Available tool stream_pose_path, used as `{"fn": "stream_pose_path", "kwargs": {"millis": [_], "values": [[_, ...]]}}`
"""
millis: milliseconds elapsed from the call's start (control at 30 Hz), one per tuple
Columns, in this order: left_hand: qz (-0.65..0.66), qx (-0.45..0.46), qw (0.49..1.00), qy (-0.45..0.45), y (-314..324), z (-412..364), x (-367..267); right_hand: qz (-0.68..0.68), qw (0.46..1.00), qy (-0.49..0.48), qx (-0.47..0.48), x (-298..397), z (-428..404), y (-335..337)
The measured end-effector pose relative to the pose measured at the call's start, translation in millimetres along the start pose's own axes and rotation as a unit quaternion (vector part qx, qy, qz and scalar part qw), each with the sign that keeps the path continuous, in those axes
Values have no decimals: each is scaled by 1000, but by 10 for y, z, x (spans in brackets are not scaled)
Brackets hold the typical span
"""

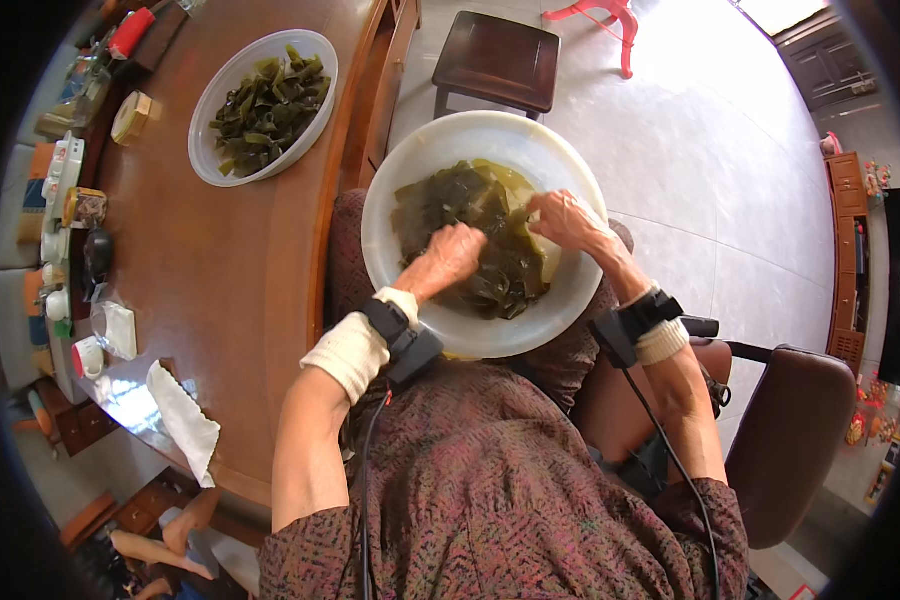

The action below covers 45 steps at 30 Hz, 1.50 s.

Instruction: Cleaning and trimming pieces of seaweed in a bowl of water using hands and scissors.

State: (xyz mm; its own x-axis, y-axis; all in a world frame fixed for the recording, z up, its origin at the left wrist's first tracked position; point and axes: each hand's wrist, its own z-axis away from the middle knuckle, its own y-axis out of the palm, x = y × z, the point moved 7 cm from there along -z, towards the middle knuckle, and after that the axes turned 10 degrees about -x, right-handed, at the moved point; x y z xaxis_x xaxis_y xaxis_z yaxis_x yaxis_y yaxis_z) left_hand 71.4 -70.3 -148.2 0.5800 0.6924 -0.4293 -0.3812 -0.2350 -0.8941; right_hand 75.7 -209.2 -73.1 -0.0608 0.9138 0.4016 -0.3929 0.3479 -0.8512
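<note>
A large white plastic basin (420, 326) rests on my lap, with wide, wet green kelp sheets (487, 277) in cloudy liquid inside it. My left hand (450, 255) is curled over the middle of the kelp; its fingertips are blurred and partly hidden, so what it grips cannot be told. At the basin's right side my right hand (565, 217) has its bent fingers at the edge of a kelp sheet, and whether it pinches the sheet is unclear. On the table to the left, a smaller translucent plastic bowl (202, 154) holds a heap of short kelp pieces (270, 112).
The wooden table (232, 262) runs along my left. On it lie a white cloth (184, 427), a red and white mug (88, 358) and a small box (130, 118). A dark wooden stool (499, 60) stands beyond the basin, and a brown chair armrest (795, 442) is at my right.
</note>
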Motion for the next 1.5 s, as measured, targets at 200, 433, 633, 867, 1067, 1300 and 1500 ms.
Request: {"fn": "stream_pose_path", "kwargs": {"millis": [200, 433, 633, 867, 1067, 1300, 1500], "values": [[33, 133, 989, 51, 239, 246, -494, 145, 965, -161, -149, 314, -347, 466], [-105, -174, 977, -62, -544, 68, 184, 137, 974, -100, 153, 114, -107, 533], [16, 13, 1000, -1, 14, 172, -316, 19, 968, -148, -202, 339, -512, 114], [-17, -42, 999, -26, -291, 253, -207, 89, 986, -112, -89, 176, -446, 346], [31, -116, 985, -127, -557, 50, 374, -176, 979, -33, -92, 71, -151, -141], [44, -20, 999, 13, -147, 219, -196, 56, 995, -63, 56, 198, -85, -13], [80, 79, 994, 2, -218, 301, -403, 84, 965, -205, -142, 505, -453, 459]]}}
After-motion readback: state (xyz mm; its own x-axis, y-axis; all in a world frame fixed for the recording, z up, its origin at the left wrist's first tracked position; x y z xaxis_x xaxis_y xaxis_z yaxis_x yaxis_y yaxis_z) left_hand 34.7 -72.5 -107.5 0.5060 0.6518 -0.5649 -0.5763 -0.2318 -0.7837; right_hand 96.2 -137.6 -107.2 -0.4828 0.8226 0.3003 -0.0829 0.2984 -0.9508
